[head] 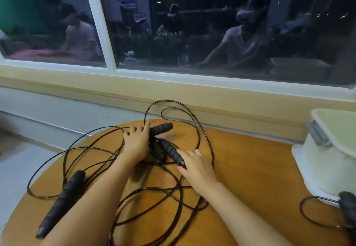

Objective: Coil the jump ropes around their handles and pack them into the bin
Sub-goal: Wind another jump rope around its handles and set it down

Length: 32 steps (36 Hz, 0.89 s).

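On the round wooden table (240,168), a tangle of thin black jump-rope cords (173,189) sprawls around a cluster of ribbed black handles (163,145) near the far edge. The left hand (136,143) lies flat with fingers spread against that cluster, gripping nothing. The right hand (196,166) rests open-fingered on the nearest handle's end; whether it grips is unclear. Another handle (61,203) lies left of the cluster; the white bin (323,161) stands far right of it.
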### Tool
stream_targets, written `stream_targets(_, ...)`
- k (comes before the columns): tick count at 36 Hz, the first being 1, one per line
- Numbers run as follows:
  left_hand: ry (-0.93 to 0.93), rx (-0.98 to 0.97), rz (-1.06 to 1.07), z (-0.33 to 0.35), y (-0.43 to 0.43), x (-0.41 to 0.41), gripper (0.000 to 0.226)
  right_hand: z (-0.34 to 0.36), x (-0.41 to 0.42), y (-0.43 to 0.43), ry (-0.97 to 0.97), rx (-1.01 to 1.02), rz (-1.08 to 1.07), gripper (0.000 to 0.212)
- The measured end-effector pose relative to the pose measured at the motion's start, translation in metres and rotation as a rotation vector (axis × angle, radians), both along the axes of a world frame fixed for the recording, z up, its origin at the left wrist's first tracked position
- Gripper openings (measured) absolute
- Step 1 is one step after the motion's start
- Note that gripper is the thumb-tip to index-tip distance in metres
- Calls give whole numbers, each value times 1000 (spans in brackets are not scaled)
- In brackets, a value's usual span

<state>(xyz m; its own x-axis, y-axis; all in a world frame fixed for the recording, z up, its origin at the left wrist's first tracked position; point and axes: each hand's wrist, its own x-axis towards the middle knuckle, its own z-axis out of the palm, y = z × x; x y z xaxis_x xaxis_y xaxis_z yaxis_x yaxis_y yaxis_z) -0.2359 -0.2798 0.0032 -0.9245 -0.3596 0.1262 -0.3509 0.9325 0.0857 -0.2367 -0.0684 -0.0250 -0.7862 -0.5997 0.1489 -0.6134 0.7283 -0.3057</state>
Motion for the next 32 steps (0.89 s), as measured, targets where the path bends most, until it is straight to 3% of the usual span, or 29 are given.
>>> stream_targets(3,48,-39,-47,3,-4,2,54,0,2,7,-76,-152,-52,48)
stream_targets(8,229,169,-223,1,-2,33,42,-2,9,39,-140,-340,-192,45)
stream_targets(14,93,174,-500,-1,6,87,41,1,32,90,-89,-409,-292,46)
stream_targets(18,41,165,-475,2,8,112,34,-1,47,112,-58,-413,-345,47)
stream_targets(21,31,65,-314,11,24,109,25,0,58,121,-85,-411,-371,47)
stream_targets(24,73,102,-211,14,57,87,27,0,62,122,-96,-424,-367,48)
stream_targets(32,2,460,-227,-15,115,32,62,-4,61,123,-116,-407,-383,49)
